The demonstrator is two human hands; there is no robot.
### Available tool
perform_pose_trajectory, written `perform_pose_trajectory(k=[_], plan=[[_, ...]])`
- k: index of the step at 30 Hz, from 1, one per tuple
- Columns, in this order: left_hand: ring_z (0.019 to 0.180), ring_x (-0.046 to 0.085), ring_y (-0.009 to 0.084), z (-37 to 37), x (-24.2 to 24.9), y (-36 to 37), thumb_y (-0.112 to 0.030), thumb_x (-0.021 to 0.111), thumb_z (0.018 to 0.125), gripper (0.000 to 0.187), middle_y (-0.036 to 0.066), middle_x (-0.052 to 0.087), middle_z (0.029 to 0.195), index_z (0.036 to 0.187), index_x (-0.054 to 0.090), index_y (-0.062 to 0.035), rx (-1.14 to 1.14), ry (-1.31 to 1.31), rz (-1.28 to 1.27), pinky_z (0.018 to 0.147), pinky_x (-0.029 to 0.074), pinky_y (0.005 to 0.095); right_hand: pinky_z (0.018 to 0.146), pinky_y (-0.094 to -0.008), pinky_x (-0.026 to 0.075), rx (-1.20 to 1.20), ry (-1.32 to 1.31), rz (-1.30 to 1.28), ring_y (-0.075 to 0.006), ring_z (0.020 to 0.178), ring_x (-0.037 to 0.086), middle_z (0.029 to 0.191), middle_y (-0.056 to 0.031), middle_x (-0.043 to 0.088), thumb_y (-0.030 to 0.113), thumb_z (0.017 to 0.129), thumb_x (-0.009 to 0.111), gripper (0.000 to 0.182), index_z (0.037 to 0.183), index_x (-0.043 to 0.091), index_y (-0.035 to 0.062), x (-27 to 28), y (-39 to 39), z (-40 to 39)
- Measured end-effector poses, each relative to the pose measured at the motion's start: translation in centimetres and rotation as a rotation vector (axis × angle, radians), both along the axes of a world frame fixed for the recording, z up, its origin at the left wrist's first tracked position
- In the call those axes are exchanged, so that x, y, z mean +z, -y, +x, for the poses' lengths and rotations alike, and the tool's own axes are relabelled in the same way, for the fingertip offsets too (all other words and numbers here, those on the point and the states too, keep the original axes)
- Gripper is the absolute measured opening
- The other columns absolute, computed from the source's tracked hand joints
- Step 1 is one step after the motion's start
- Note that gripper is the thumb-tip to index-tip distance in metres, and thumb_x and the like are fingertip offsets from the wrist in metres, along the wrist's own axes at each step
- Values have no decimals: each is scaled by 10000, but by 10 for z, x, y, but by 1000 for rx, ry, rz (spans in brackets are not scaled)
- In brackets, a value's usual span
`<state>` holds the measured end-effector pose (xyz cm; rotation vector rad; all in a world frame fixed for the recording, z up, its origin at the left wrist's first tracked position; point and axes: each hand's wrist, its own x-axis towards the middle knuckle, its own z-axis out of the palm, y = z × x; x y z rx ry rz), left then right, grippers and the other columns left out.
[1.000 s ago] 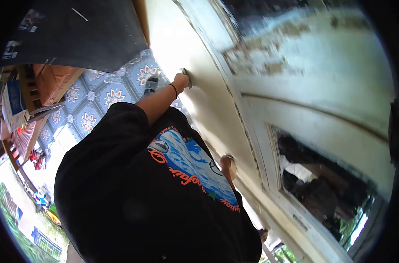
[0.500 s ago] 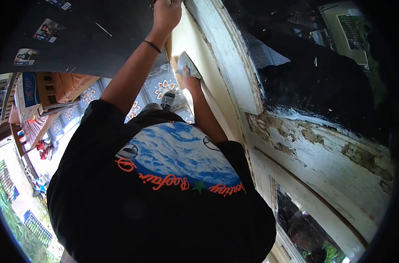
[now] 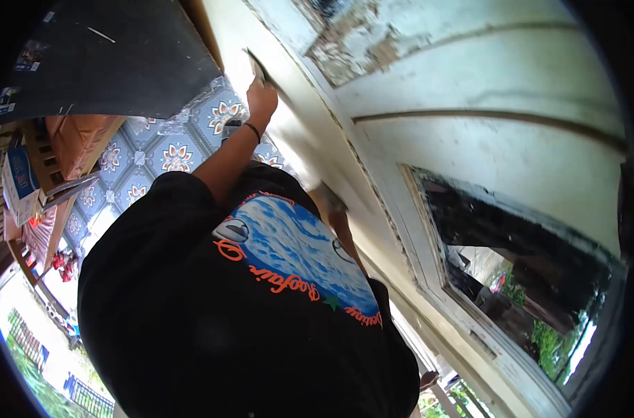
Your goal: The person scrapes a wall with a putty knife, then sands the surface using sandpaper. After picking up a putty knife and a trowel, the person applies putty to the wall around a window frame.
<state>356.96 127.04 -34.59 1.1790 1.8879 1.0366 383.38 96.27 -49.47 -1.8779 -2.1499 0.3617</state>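
Observation:
My left hand (image 3: 262, 99), with a dark band round the wrist, is closed round a thin flat tool (image 3: 257, 68) seen nearly edge-on against the cream wall surface (image 3: 292, 87). Lower down and closer to my chest, my right hand (image 3: 338, 219) is at a greyish flat blade (image 3: 330, 198) beside the same wall. Its fingers are blurred and partly hidden by the blade and my black shirt (image 3: 212, 313).
A dark board (image 3: 122, 63) lies at upper left above patterned floor tiles (image 3: 178, 157). A blue and white box (image 3: 23, 177) and wooden furniture stand at left. On the right are peeling white woodwork (image 3: 470, 76) and a glass pane (image 3: 512, 258).
The view has shifted along the wall. My left hand has come down from the top edge, and its tool now shows. My right hand has drawn back towards my chest with the blade.

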Motion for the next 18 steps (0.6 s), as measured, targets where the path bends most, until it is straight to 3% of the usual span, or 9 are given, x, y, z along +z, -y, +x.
perform_pose_trajectory(k=[2, 4, 5, 6, 10, 12, 14, 16, 18], plan=[[843, 503, 398, 24, -24, 20, -122, 394, 726, 284, 270, 530, 875, 901, 497, 77, -11, 3, -169, 758, 388, 412, 784, -403, 405, -155, 86, -201, -311, 825, 525, 856, -195, 545, 71, 732, 427, 272, 978, 534, 30, 9, 79, 56], [857, 524, 356, 44, -66, 39, -106, 406, 690, 317, 249, 542, 892, 925, 506, 83, 28, 288, -327, 731, 402, 377, 785, -400, 406, -336, 189, -455, -313, 832, 524, 866, -196, 543, 70, 725, 428, 279, 981, 530, 25, 28, 144, 99], [837, 532, 349, 51, -96, 47, -104, 405, 684, 313, 234, 550, 891, 910, 520, 80, -38, 357, -441, 691, 412, 363, 786, -398, 406, -429, 245, -574, -313, 835, 523, 871, -197, 543, 70, 722, 429, 283, 983, 528, 23, 44, 166, 113], [812, 547, 324, 63, -174, 53, -122, 440, 687, 289, 231, 552, 880, 897, 543, 48, -29, 638, -498, 661, 433, 351, 787, -397, 406, -503, 278, -660, -314, 838, 522, 876, -198, 542, 70, 719, 430, 287, 984, 526, 20, 56, 181, 124], [701, 563, 210, 75, -124, 73, -145, 498, 707, 209, 153, 556, 765, 863, 558, -20, 77, 851, -671, 579, 473, 293, 790, -390, 407, -598, 390, -844, -317, 851, 519, 897, -200, 539, 69, 706, 433, 303, 991, 519, 11, 56, 202, 144], [665, 552, 215, 60, -122, 54, -115, 463, 709, 198, 128, 534, 719, 849, 541, 3, 102, 852, -626, 569, 466, 292, 792, -387, 407, -506, 396, -830, -319, 858, 518, 907, -201, 538, 68, 699, 435, 312, 994, 515, 6, 37, 175, 126], [692, 555, 263, 35, -133, 18, -90, 435, 680, 239, 179, 549, 749, 844, 536, 52, 57, 773, -440, 602, 456, 322, 794, -383, 407, -359, 382, -762, -320, 864, 516, 917, -203, 537, 68, 693, 436, 321, 997, 512, 1, 10, 131, 98], [744, 551, 332, -5, -136, -34, -95, 423, 652, 285, 242, 557, 797, 830, 528, 101, -2, 535, -330, 645, 437, 364, 795, -380, 408, -177, 321, -634, -322, 871, 515, 927, -204, 535, 67, 686, 438, 330, 1000, 508, -4, -20, 59, 49], [809, 538, 368, -48, -53, -78, -123, 431, 641, 321, 287, 542, 837, 830, 529, 118, -21, 150, -224, 691, 420, 387, 797, -377, 408, 19, 242, -464, -323, 877, 514, 937, -205, 534, 66, 679, 440, 339, 1004, 504, -9, -43, -30, -13]])
